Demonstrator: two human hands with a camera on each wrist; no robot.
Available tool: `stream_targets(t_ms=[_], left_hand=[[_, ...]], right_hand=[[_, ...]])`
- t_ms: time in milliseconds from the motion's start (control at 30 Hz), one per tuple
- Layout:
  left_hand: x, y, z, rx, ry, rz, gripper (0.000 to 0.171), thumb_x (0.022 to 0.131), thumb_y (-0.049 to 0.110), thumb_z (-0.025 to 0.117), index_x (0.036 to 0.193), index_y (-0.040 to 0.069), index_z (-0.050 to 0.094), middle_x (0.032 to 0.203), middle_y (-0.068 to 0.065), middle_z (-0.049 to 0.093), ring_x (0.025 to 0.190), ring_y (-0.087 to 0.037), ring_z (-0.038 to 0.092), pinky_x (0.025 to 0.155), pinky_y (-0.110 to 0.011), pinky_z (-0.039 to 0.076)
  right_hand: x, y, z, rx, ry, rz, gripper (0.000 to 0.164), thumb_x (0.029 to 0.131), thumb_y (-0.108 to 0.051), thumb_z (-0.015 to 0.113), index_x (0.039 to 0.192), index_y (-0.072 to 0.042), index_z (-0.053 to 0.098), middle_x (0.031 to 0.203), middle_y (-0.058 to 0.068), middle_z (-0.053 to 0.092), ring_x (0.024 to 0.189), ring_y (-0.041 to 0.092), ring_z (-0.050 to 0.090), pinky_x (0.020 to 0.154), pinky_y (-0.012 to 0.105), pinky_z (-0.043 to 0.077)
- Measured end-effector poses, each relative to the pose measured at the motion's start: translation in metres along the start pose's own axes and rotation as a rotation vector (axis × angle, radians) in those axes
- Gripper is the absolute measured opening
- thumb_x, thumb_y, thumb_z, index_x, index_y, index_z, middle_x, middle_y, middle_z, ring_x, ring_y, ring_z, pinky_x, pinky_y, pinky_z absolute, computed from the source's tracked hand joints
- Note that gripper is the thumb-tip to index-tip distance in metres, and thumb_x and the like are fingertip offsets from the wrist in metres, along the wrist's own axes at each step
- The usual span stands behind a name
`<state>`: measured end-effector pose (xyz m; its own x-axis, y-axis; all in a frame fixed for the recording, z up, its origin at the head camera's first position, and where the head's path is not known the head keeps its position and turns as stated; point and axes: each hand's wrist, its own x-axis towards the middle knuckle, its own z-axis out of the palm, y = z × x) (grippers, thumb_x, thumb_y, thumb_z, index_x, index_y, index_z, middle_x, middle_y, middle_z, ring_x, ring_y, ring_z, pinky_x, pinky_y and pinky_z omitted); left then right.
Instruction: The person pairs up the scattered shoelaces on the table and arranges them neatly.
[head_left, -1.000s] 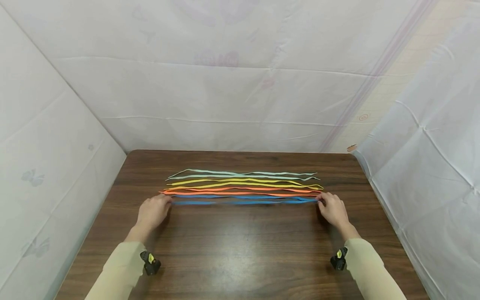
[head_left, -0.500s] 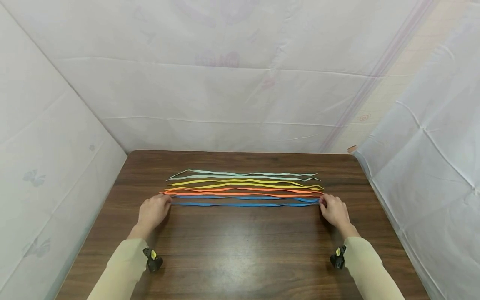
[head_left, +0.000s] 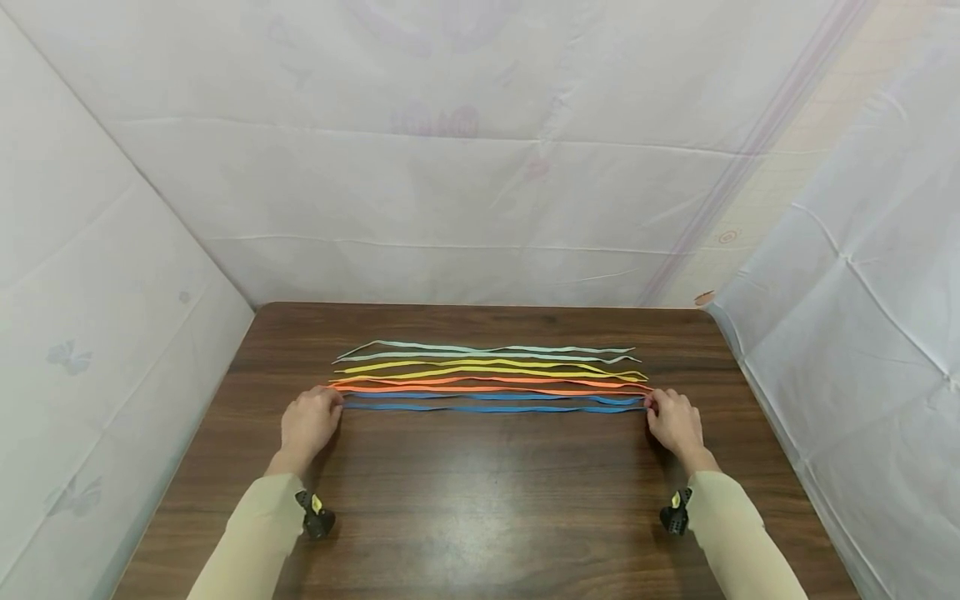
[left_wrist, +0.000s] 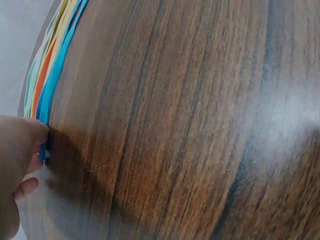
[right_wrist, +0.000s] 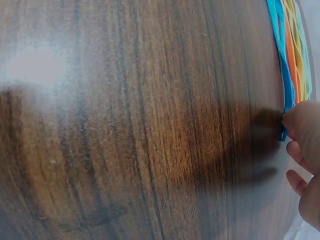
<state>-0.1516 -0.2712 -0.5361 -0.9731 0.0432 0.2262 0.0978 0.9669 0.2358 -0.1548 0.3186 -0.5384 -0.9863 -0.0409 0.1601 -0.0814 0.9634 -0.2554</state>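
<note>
Two flat blue shoelaces (head_left: 510,409) stretch left to right across the brown wooden table (head_left: 480,483), nearest the person among the laces. My left hand (head_left: 309,421) pinches their left ends between thumb and fingers, as the left wrist view shows with the blue laces (left_wrist: 49,92) running away from the fingertips. At the other side my right hand (head_left: 675,421) pinches the right ends; in the right wrist view a short blue tip (right_wrist: 284,135) pokes out below the fingers. Just beyond lie orange laces (head_left: 450,387), partly close against the blue ones near both hands.
Farther back, yellow laces (head_left: 480,369) and pale green laces (head_left: 427,357) lie roughly parallel, with slight waves and crossings. White sheeting (head_left: 465,208) hangs behind the table and along both sides. Each wrist carries a small black camera (head_left: 318,517).
The right hand has shifted slightly right and toward the person with the blue lace ends. The two blue laces now lie more apart near the right end. The left hand has barely moved.
</note>
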Motion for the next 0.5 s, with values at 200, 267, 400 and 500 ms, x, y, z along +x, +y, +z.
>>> stream_targets(t_ms=[200, 267, 400, 500], left_hand=[[-0.0013, -0.0037, -0.0006, -0.017, 0.030, -0.025, 0.006, 0.072, 0.008, 0.066, 0.076, 0.007, 0.062, 0.082, -0.012, 0.060, 0.072, -0.032, 0.056, 0.059, -0.046, 0.042], [-0.0012, -0.0042, -0.0015, -0.016, 0.017, -0.034, 0.006, 0.072, 0.008, 0.066, 0.076, 0.007, 0.062, 0.080, -0.012, 0.059, 0.070, -0.031, 0.056, 0.059, -0.045, 0.042], [-0.0003, -0.0049, -0.0038, -0.010, -0.023, -0.048, 0.006, 0.073, 0.008, 0.065, 0.077, 0.007, 0.061, 0.078, -0.011, 0.057, 0.068, -0.029, 0.055, 0.058, -0.044, 0.042], [0.0002, -0.0050, -0.0058, -0.018, -0.036, -0.043, 0.007, 0.074, 0.009, 0.065, 0.079, 0.007, 0.061, 0.080, -0.011, 0.056, 0.069, -0.029, 0.054, 0.058, -0.044, 0.042]], right_hand=[[-0.0001, 0.0001, 0.0012, 0.013, -0.005, 0.003, 0.006, 0.074, -0.008, 0.058, 0.077, -0.011, 0.054, 0.077, 0.007, 0.052, 0.073, 0.030, 0.049, 0.055, 0.046, 0.037], [-0.0003, 0.0004, 0.0017, 0.019, -0.006, 0.004, 0.006, 0.074, -0.008, 0.058, 0.077, -0.011, 0.054, 0.076, 0.007, 0.051, 0.073, 0.030, 0.048, 0.055, 0.046, 0.036], [0.0002, 0.0005, 0.0020, 0.021, -0.018, 0.011, 0.005, 0.075, -0.009, 0.058, 0.078, -0.011, 0.054, 0.077, 0.007, 0.050, 0.074, 0.030, 0.048, 0.057, 0.046, 0.036], [0.0008, 0.0011, 0.0016, 0.018, -0.031, 0.015, 0.005, 0.076, -0.010, 0.058, 0.080, -0.011, 0.054, 0.079, 0.008, 0.051, 0.076, 0.030, 0.048, 0.059, 0.047, 0.037]])
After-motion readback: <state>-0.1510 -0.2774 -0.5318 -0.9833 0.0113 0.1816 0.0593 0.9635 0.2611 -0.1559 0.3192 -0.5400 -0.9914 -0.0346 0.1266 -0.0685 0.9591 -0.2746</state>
